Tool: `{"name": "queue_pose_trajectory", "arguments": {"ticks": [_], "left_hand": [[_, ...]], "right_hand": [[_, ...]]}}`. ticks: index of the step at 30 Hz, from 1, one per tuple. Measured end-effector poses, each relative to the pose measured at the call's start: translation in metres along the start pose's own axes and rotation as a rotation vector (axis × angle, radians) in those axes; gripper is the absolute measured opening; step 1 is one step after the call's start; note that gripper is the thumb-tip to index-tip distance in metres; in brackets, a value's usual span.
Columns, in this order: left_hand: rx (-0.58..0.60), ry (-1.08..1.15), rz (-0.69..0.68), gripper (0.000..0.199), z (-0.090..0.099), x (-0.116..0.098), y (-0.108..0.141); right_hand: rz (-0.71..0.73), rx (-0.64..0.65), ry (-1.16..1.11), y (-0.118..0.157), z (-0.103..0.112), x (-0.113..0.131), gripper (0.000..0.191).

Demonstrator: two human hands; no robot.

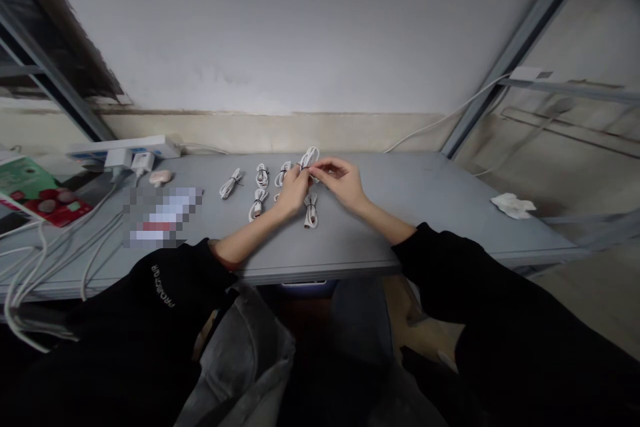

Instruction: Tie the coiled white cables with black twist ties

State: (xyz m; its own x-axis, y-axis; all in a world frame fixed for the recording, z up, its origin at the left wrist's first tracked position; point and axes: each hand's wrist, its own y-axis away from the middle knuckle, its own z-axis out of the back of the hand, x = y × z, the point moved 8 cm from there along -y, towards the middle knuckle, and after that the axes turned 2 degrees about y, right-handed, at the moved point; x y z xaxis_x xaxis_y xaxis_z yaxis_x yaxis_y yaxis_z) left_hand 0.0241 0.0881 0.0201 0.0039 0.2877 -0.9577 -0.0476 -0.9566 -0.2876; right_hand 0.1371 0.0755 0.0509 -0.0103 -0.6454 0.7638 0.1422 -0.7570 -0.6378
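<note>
Both my hands work together over a grey metal table [395,210]. My left hand [294,190] grips a coiled white USB cable [309,159] held just above the tabletop, and the fingers of my right hand [340,181] pinch the same coil from the right. Several other white cables, each folded into a small bundle and tied with a dark twist tie, lie in two rows. One bundle [311,211] sits just below my hands, and another [259,205] lies close to my left wrist. My left palm partly hides one more bundle.
A white power strip [123,148] with plugged-in white adapters stands at the table's back left, beside a small pink object [160,177]. Loose white cables [50,260] hang over the left edge. A pixelated patch [163,217] covers the table's left. A crumpled tissue [513,205] lies at right.
</note>
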Motion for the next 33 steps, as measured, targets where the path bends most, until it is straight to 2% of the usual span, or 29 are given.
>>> {"name": "queue_pose_trajectory", "arguments": {"ticks": [5, 9, 13, 21, 25, 33], "left_hand": [[0.093, -0.11, -0.148, 0.051, -0.008, -0.017, 0.007], [0.041, -0.16, -0.224, 0.057, -0.006, -0.026, 0.013], [-0.001, -0.184, -0.273, 0.051, -0.004, -0.032, 0.016], [-0.004, -0.054, -0.159, 0.047, -0.002, -0.026, 0.009], [0.034, 0.039, -0.089, 0.042, -0.005, -0.021, 0.008], [0.042, 0.031, -0.12, 0.033, -0.004, -0.025, 0.007]], "right_hand": [[-0.092, -0.026, -0.054, -0.005, 0.004, -0.011, 0.042], [-0.162, -0.041, -0.126, -0.008, 0.007, -0.02, 0.045], [-0.246, -0.043, -0.246, -0.006, 0.005, -0.027, 0.048], [-0.349, -0.021, -0.379, -0.006, 0.003, -0.038, 0.051], [-0.32, -0.018, -0.38, -0.008, 0.005, -0.038, 0.049], [-0.224, -0.068, -0.269, -0.011, 0.013, -0.036, 0.046]]}}
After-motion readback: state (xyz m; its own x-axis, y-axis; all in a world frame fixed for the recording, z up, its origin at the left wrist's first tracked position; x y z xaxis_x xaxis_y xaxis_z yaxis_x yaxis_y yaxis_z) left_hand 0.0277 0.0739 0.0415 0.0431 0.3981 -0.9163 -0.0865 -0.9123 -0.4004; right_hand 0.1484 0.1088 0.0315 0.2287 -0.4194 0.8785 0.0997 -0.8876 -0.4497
